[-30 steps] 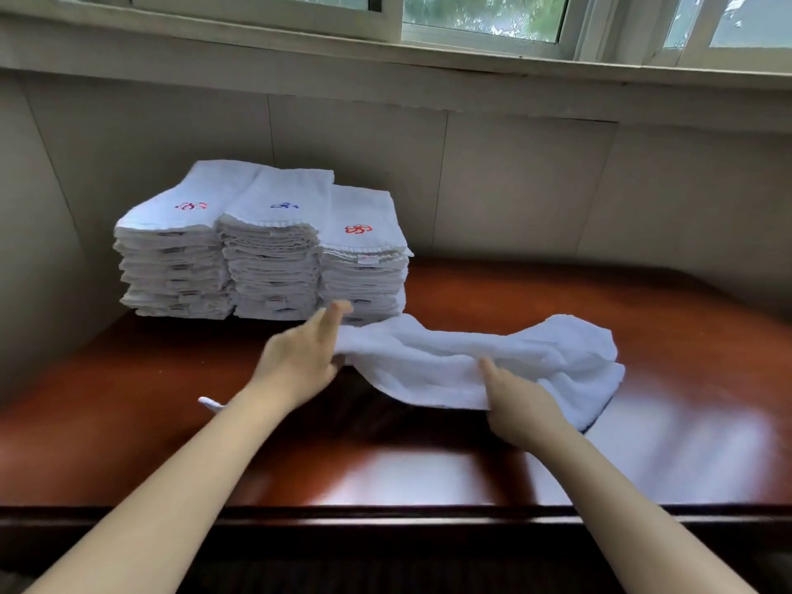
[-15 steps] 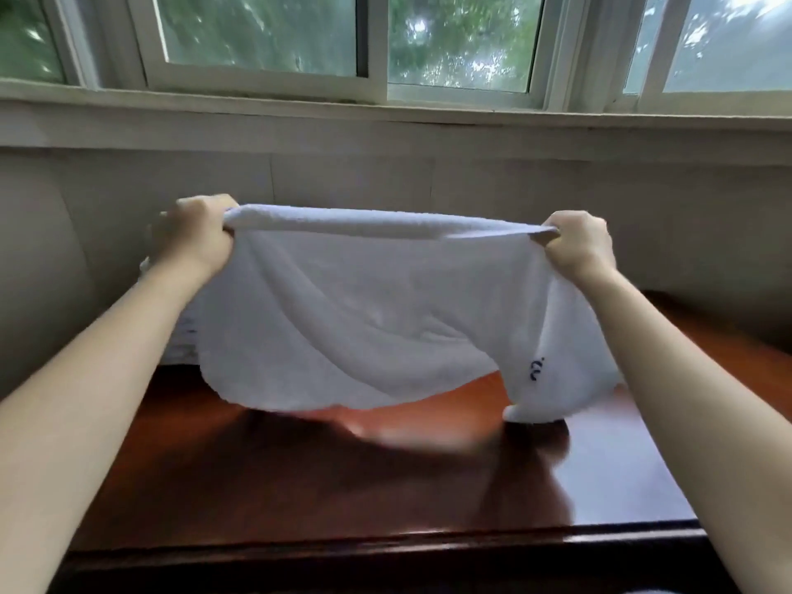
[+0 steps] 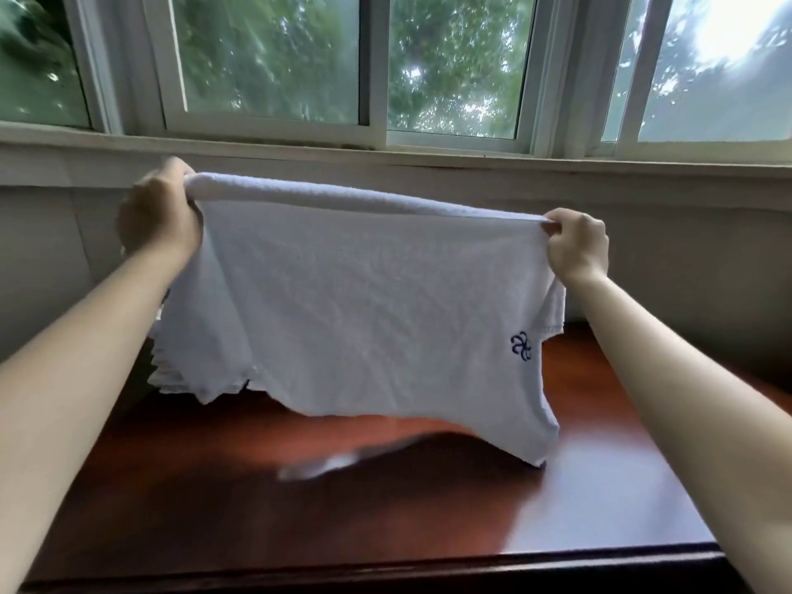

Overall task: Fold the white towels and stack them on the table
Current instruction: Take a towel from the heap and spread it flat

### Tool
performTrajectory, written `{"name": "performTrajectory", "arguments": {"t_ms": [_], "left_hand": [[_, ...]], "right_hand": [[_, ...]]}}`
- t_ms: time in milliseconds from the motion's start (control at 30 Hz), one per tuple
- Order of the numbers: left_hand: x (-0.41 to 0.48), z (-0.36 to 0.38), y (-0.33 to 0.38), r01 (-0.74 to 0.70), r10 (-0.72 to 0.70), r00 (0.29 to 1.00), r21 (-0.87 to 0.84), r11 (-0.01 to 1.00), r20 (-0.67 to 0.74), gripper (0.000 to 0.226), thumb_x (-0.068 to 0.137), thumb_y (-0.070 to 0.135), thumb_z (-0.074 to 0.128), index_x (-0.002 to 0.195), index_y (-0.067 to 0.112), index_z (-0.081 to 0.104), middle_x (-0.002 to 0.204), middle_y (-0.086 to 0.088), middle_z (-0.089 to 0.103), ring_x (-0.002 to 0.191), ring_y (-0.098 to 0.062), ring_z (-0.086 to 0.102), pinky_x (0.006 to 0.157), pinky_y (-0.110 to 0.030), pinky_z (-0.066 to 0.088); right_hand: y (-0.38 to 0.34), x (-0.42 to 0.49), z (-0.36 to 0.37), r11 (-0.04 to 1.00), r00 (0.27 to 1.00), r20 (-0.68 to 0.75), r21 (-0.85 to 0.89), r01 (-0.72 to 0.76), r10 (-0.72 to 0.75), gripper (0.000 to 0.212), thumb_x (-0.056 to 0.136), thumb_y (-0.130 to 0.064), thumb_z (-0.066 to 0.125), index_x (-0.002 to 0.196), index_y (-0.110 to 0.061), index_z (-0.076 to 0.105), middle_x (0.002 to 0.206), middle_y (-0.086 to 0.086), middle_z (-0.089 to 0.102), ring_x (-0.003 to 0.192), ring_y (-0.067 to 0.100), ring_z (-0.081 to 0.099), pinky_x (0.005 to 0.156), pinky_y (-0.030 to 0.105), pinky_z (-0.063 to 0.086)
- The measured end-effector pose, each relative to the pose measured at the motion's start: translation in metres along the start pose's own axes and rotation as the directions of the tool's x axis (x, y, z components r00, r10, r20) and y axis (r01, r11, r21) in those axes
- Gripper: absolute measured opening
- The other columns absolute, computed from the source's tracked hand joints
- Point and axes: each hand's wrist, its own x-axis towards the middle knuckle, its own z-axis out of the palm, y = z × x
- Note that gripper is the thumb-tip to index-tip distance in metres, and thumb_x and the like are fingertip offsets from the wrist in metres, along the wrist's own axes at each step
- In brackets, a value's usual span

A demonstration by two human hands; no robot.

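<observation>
Holding a white towel [image 3: 364,302] stretched out in the air above a glossy reddish-brown worktop [image 3: 385,499], in front of a window [image 3: 274,57] with green trees outside. Gripping the top edge at both ends: left hand [image 3: 160,216] with fingers curled tight round the left corner, right hand [image 3: 576,246], slightly lower, with fingers pinched on the right corner. Hanging loose below, with a blue embroidered mark [image 3: 521,346] near the lower right; cannot tell whether the bottom right corner touches the worktop. Partly hidden behind the left side, a stack of folded towels [image 3: 171,370] on the worktop.
</observation>
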Motion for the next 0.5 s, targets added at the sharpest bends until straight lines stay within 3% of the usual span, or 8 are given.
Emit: {"name": "performTrajectory", "arguments": {"t_ms": [100,200,267,333,367,400,433,500], "left_hand": [[0.000,-0.017,0.003,-0.069,0.061,0.997,-0.184,0.980,-0.051,0.033,0.082,0.007,0.037,0.101,0.012,0.063,0.105,-0.023,0.062,0.097,-0.043,0.057,0.076,-0.042,0.044],[-0.011,-0.038,-0.015,0.013,0.140,0.941,-0.445,0.896,0.309,0.041,0.077,0.004,0.040,0.076,0.026,0.075,0.083,0.000,0.074,0.081,-0.015,0.066,0.067,-0.022,0.048],[-0.029,-0.045,-0.031,0.037,0.181,0.678,-0.280,0.959,0.712,0.049,0.079,-0.013,0.046,0.072,0.025,0.076,0.084,-0.003,0.075,0.086,-0.024,0.067,0.073,-0.025,0.051],[-0.057,-0.038,-0.037,-0.076,0.069,0.219,-0.053,0.996,0.973,0.044,0.078,-0.014,0.054,0.090,0.024,0.074,0.099,-0.005,0.073,0.102,-0.026,0.064,0.088,-0.035,0.048],[-0.077,-0.031,-0.034,-0.120,-0.025,-0.005,0.024,0.992,1.000,0.042,0.080,-0.008,0.059,0.101,0.026,0.070,0.110,-0.003,0.069,0.107,-0.020,0.061,0.096,-0.035,0.046],[-0.098,-0.022,-0.029,-0.137,-0.101,-0.164,0.079,0.987,0.981,0.039,0.084,0.002,0.063,0.111,0.029,0.064,0.119,0.000,0.063,0.111,-0.014,0.057,0.101,-0.032,0.043],[-0.119,-0.010,-0.023,-0.143,-0.132,-0.241,0.099,0.985,0.962,0.036,0.088,0.014,0.064,0.119,0.032,0.059,0.126,0.002,0.057,0.114,-0.011,0.054,0.101,-0.028,0.040],[-0.157,0.019,-0.017,-0.179,-0.098,-0.191,0.063,0.982,0.977,0.038,0.093,0.031,0.058,0.131,0.031,0.051,0.133,0.002,0.049,0.118,-0.010,0.050,0.095,-0.020,0.037]], "right_hand": [[0.002,0.001,-0.018,0.978,0.998,0.021,0.202,0.046,-0.051,0.032,0.087,0.002,0.045,0.106,-0.005,0.069,0.097,0.009,0.069,0.092,0.024,0.061,0.080,0.029,0.042],[0.022,-0.015,-0.045,0.877,0.887,0.441,0.470,-0.097,-0.138,0.018,0.090,0.009,0.050,0.090,0.007,0.067,0.068,-0.004,0.060,0.066,0.008,0.053,0.066,0.024,0.043],[0.041,-0.034,-0.056,0.919,0.553,0.820,0.321,-0.230,-0.148,0.021,0.092,-0.005,0.057,0.079,-0.007,0.073,0.069,-0.003,0.066,0.062,0.006,0.059,0.059,0.016,0.047],[0.063,-0.057,-0.049,0.980,0.140,0.990,0.009,-0.200,0.020,0.017,0.091,-0.022,0.059,0.094,-0.013,0.074,0.086,0.006,0.072,0.073,0.014,0.066,0.069,0.022,0.052],[0.073,-0.071,-0.040,0.980,0.006,0.994,-0.108,-0.168,0.110,0.022,0.092,-0.027,0.058,0.104,-0.014,0.071,0.095,0.011,0.072,0.080,0.020,0.067,0.076,0.028,0.052],[0.081,-0.087,-0.027,0.970,-0.054,0.982,-0.190,-0.152,0.184,0.026,0.094,-0.030,0.055,0.109,-0.013,0.068,0.098,0.012,0.072,0.082,0.023,0.068,0.079,0.032,0.050],[0.087,-0.103,-0.014,0.960,-0.026,0.970,-0.243,-0.138,0.242,0.026,0.096,-0.032,0.053,0.108,-0.014,0.068,0.097,0.010,0.072,0.080,0.023,0.069,0.076,0.030,0.051],[0.097,-0.135,0.015,0.956,0.185,0.938,-0.282,-0.078,0.292,0.024,0.097,-0.030,0.051,0.102,-0.015,0.067,0.092,0.000,0.072,0.073,0.015,0.068,0.064,0.023,0.047]]}}
